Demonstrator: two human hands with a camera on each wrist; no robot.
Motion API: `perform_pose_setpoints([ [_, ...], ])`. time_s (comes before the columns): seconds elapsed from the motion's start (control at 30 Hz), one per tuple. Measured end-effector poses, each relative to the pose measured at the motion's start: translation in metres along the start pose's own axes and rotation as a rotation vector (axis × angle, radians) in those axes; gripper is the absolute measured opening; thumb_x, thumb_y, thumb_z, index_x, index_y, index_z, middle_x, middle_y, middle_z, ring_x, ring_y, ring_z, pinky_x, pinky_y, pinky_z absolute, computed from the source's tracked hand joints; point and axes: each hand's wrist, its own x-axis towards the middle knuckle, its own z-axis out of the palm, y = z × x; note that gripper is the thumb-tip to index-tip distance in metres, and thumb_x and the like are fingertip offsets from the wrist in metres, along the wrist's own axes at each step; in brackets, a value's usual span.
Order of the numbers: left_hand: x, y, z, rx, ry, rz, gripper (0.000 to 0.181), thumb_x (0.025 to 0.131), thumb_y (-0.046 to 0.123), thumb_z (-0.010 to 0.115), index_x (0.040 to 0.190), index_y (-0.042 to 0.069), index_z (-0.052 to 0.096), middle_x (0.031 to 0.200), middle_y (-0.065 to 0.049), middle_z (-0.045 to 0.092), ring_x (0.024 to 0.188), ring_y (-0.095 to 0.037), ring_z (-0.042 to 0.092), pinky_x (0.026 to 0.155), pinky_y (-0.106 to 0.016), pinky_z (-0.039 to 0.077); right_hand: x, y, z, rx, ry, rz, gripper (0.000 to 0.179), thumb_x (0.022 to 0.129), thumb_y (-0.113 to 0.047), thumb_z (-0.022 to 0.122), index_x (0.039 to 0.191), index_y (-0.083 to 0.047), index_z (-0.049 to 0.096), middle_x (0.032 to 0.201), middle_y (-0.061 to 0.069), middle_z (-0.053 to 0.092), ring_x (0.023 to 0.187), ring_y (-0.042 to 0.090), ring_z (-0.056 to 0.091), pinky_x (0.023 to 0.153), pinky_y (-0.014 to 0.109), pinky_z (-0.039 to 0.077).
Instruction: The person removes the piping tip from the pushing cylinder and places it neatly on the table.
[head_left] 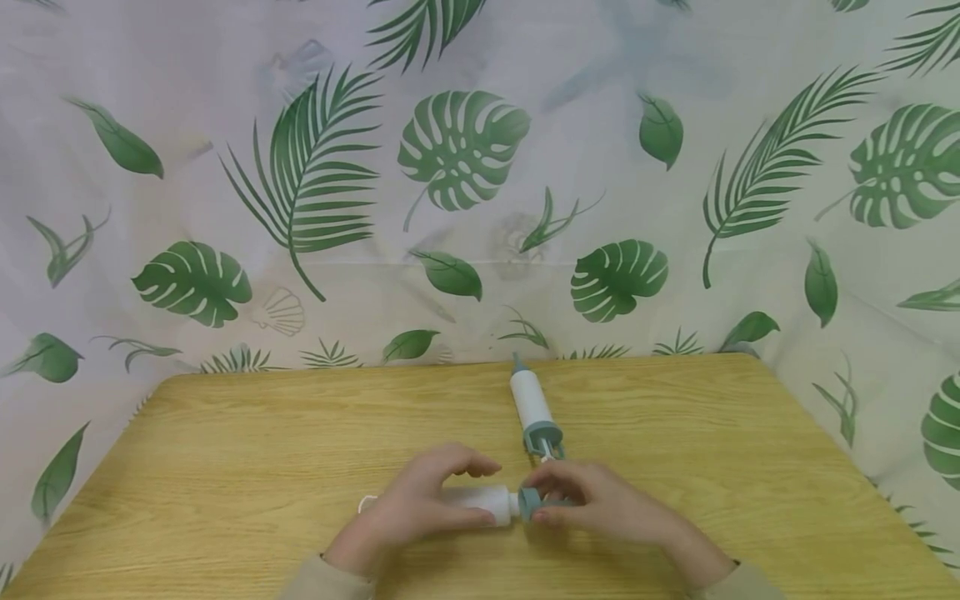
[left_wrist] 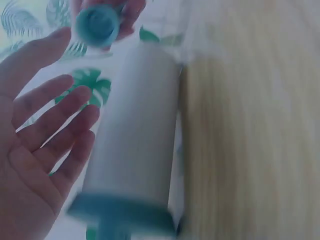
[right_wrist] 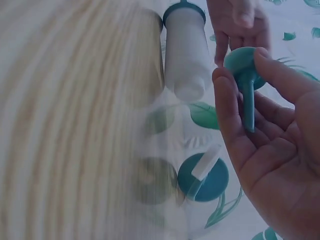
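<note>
A white cylinder (head_left: 487,500) lies on its side near the table's front, its narrow white end facing right. In the left wrist view, a teal flange (left_wrist: 120,212) shows on the cylinder's other end. My left hand (head_left: 431,498) is around it with fingers spread, and a gap shows between fingers and barrel in the left wrist view. Between thumb and fingertips, my right hand (head_left: 600,504) pinches a teal nozzle (right_wrist: 245,67) with a thin stem. In the head view, the nozzle's wide end is close to the cylinder's narrow end; whether they touch I cannot tell.
Behind my hands lies a second white syringe-like tool (head_left: 531,400) with a teal tip pointing at the back edge. Its teal end and white rod (right_wrist: 205,165) appear in the right wrist view. A leaf-printed curtain (head_left: 480,250) hangs behind the wooden table (head_left: 300,425).
</note>
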Motion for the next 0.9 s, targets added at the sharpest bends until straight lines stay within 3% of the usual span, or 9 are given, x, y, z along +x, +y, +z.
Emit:
perform_pose_setpoints([
  [0.17,0.004,0.010,0.015,-0.014,0.025,0.129,0.037,0.079,0.025,0.080,0.111,0.013,0.066,0.108,0.004,0.067,0.099,-0.007,0.058,0.089,-0.028,0.048,0.000,-0.005,0.006,0.074,-0.023,-0.029,0.029,0.092,-0.024,0.063,0.118,-0.010,0.062,0.098,-0.002,0.068,0.089,0.015,0.064,0.078,0.028,0.052],
  [0.27,0.006,0.011,0.023,-0.046,0.036,0.165,0.034,0.077,0.021,0.081,0.106,0.012,0.066,0.104,0.005,0.066,0.095,-0.008,0.059,0.086,-0.025,0.049,0.000,-0.005,0.009,0.086,-0.032,-0.046,0.031,0.093,-0.023,0.062,0.118,-0.006,0.062,0.098,-0.001,0.069,0.090,0.015,0.064,0.078,0.029,0.053],
  [0.63,0.005,0.006,0.031,-0.193,0.051,0.030,0.031,0.075,0.017,0.082,0.102,0.013,0.067,0.100,0.007,0.065,0.093,-0.009,0.060,0.085,-0.027,0.050,0.001,-0.002,0.015,0.092,-0.025,-0.007,0.030,0.093,-0.025,0.063,0.117,-0.007,0.062,0.096,-0.003,0.069,0.089,0.014,0.065,0.076,0.028,0.054],
  [0.9,0.006,0.006,0.029,-0.188,0.061,-0.051,0.031,0.075,0.022,0.083,0.101,0.016,0.069,0.097,0.011,0.066,0.091,-0.008,0.061,0.085,-0.027,0.050,-0.002,-0.001,0.007,0.028,-0.028,-0.023,0.036,0.084,-0.021,0.074,0.116,-0.011,0.059,0.098,-0.003,0.066,0.089,0.012,0.063,0.077,0.027,0.054],
])
